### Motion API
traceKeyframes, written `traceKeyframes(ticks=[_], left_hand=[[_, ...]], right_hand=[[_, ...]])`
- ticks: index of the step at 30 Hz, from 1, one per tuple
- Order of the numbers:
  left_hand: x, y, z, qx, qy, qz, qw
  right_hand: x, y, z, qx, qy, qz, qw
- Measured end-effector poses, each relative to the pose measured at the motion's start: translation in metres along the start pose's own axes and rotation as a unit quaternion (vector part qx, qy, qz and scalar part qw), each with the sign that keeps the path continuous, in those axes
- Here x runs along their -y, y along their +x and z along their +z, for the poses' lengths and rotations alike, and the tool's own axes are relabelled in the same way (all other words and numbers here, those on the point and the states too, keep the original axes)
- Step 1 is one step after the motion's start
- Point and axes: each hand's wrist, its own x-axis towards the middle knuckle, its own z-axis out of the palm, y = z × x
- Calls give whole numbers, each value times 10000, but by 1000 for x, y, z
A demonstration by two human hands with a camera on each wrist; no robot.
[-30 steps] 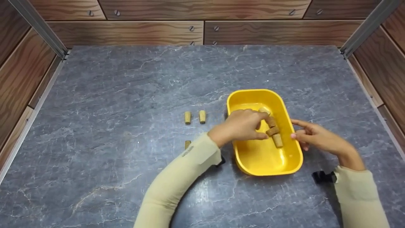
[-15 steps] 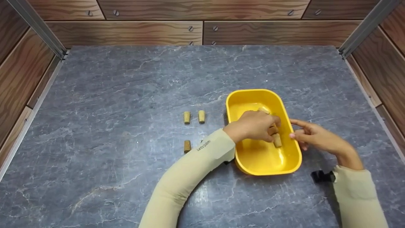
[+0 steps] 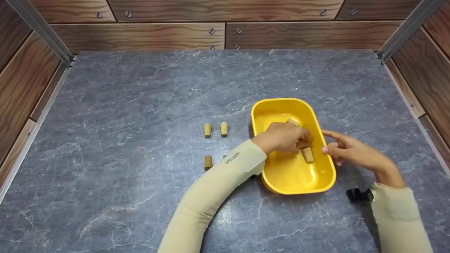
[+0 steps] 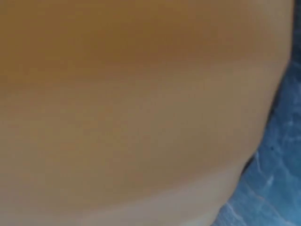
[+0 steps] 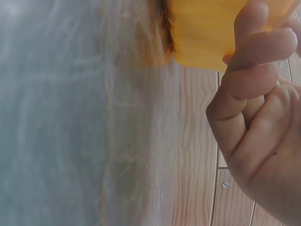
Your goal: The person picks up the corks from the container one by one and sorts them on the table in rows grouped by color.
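Inside the yellow plastic tub point(image 3: 291, 184), my left hand point(image 3: 283, 137) reaches down with fingers and thumb bent around a cork stopper point(image 3: 302, 144), largely covered by the fingers. A paler cork point(image 3: 308, 155) lies just in front of it, and another cork point(image 3: 293, 122) shows behind the fingers. At the tub's right side, my right hand point(image 3: 348, 149) touches the wall with a straight index finger, thumb tip at the rim. The right wrist view shows its other fingers loosely bent beside the tub. Blurred skin fills most of the left wrist view.
Left of the tub, two light corks stand side by side, one point(image 3: 207, 130) and its neighbour point(image 3: 224, 129). A darker cork point(image 3: 208, 162) stands nearer, and the left sleeve point(image 3: 218, 182) partly covers another. Wood-patterned walls point(image 3: 140, 36) border the grey marbled table point(image 3: 123, 140).
My left hand has moved right, deeper among the corks in the tub, and its fingers have closed in. The right hand has stayed at the tub's side.
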Motion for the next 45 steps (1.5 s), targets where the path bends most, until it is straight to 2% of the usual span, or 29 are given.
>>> traceKeyframes(ticks=[6, 11, 18, 23, 30, 36, 45], left_hand=[[4, -2, 4, -284, -113, 88, 9995], [6, -1, 8, -476, -18, 207, 9987], [6, -2, 8, -532, 125, 200, 9983], [6, -12, 6, -587, 372, 148, 9975], [7, -24, 9, -667, 516, 318, 9959], [10, -23, 14, -644, 476, 271, 9964], [10, -22, 13, -585, 467, 301, 9967]], right_hand=[[1, 1, 0, 30, 58, -101, 9999], [0, 1, 0, 60, 50, -113, 9999], [-1, 1, 1, 20, 64, -72, 10000], [-1, 1, 1, 14, 42, -51, 10000], [-1, 1, 2, -8, 25, -33, 10000], [0, 2, 2, 0, -21, 48, 10000], [1, 2, 1, -60, -86, 176, 9998]])
